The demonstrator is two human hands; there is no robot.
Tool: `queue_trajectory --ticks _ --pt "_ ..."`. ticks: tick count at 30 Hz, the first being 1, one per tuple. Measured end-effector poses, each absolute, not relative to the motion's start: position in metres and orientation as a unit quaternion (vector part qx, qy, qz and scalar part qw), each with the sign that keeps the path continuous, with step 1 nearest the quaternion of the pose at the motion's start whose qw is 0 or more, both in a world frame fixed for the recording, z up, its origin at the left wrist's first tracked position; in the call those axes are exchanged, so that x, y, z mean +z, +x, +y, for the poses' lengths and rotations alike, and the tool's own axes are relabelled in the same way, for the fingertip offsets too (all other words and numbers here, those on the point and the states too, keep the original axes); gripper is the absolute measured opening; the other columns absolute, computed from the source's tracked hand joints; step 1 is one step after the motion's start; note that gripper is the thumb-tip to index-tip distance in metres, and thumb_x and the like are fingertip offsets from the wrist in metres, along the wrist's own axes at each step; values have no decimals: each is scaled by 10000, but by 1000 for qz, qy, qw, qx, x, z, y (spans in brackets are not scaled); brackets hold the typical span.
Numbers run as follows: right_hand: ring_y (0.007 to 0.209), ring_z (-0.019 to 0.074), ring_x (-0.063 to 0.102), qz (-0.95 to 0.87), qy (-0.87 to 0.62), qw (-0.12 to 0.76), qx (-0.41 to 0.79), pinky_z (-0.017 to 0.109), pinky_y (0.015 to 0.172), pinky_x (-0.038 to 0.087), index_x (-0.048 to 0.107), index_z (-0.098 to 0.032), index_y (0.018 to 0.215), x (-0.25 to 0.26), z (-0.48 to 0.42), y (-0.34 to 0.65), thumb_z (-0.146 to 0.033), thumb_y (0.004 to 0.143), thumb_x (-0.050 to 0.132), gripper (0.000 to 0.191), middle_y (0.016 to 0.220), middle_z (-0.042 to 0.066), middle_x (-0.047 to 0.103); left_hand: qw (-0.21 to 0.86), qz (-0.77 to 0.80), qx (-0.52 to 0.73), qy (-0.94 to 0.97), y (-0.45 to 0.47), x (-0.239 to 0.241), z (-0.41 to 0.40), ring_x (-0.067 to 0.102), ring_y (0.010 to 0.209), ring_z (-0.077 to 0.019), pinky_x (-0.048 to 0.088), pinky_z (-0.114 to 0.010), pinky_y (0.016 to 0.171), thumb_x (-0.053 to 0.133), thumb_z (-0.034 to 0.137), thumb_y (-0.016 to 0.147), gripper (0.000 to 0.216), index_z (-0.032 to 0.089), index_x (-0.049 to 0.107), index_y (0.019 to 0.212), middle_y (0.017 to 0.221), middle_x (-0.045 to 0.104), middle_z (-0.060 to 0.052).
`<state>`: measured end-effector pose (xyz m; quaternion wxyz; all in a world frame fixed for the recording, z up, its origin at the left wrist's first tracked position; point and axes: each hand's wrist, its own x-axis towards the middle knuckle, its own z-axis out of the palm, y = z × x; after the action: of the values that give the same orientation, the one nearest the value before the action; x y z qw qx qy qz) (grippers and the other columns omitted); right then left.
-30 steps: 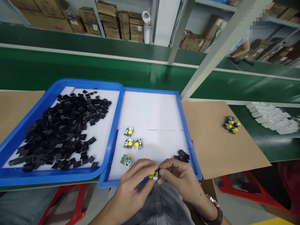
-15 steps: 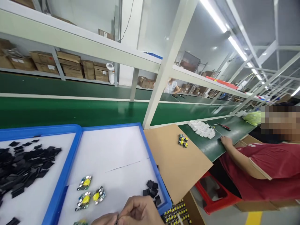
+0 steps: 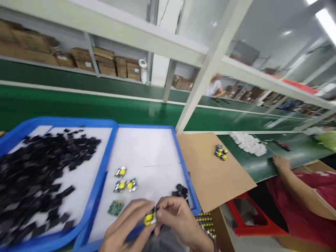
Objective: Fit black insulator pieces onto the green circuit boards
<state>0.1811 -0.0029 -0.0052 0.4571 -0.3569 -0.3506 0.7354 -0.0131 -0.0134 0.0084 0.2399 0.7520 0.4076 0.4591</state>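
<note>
My left hand and my right hand meet at the bottom middle, over the near edge of the right blue tray. Between their pinched fingers sits a small circuit board with a yellow part. Three boards with yellow parts and one green board lie on the tray's white liner. A few small black pieces lie just beyond my right hand. The picture is blurred by motion.
The left blue tray holds a heap of black pieces. A brown board carries a cluster of boards. White casings lie on the green belt. A co-worker in red sits at right. More boards lie below the tray.
The view has swung back down and left from half a second ago. Both hands and the yellow-part board show more fully. They still pinch the board as before.
</note>
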Motion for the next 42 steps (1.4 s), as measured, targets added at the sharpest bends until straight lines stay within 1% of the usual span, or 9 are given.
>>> queue_trajectory --ticks 4,9,14,22,28,31,35,38,42 --pt "554 132 691 -348 -341 459 743 247 572 581 726 -150 800 -7 -10 189 -362 842 874 262 702 14 725 318 383 444 745 -7 15 -19 743 1079 -215 630 -269 924 660 84 940 457 294 671 1345 1186 738 -74" --pt "614 132 671 -369 -345 452 735 257 626 567 738 -164 817 -2 -15 195 -323 901 820 198 743 8 693 374 369 448 724 -1 20 -23 717 1039 -204 629 -308 889 653 40 941 490 264 638 1377 1133 701 -85" --pt "685 133 666 -422 -376 426 706 263 703 539 735 -164 830 14 -15 199 -325 945 774 202 769 15 695 374 356 468 717 1 19 -22 711 1047 -217 630 -340 881 676 12 916 505 259 656 1356 1131 711 -86" --pt "600 138 690 -363 -373 425 741 270 642 566 737 -176 817 2 -18 200 -355 925 796 217 739 1 703 424 385 478 666 5 15 -19 744 960 -198 644 -327 830 719 57 899 485 262 686 1338 1077 742 -72" --pt "607 133 685 -322 -363 436 758 274 676 583 731 -174 802 0 -17 198 -325 919 804 204 733 3 721 419 406 472 661 6 15 -21 730 1055 -211 642 -341 884 710 90 919 457 269 684 1338 1158 733 -83" --pt "660 135 689 -325 -358 450 751 252 673 574 732 -180 795 -1 -16 198 -292 917 805 181 731 -2 705 411 405 454 679 5 15 -22 711 1101 -203 624 -332 932 704 80 925 493 290 666 1370 1201 717 -74" --pt "691 131 686 -352 -361 440 743 256 698 556 745 -181 829 2 -20 201 -265 946 774 147 780 -3 682 417 390 443 692 0 15 -22 709 1067 -175 614 -295 920 717 55 922 546 314 645 1397 1174 712 -50" --pt "730 133 681 -381 -365 432 732 265 738 541 750 -181 845 6 -22 201 -247 966 752 137 793 4 681 422 369 446 698 -3 16 -23 704 1064 -176 615 -296 912 710 21 918 564 291 638 1408 1172 709 -59" --pt "720 138 672 -394 -373 437 718 274 726 548 744 -190 834 8 -21 197 -264 964 753 151 778 2 680 406 345 472 703 -1 16 -25 701 1046 -182 627 -301 880 672 -38 911 596 246 620 1433 1149 705 -82"
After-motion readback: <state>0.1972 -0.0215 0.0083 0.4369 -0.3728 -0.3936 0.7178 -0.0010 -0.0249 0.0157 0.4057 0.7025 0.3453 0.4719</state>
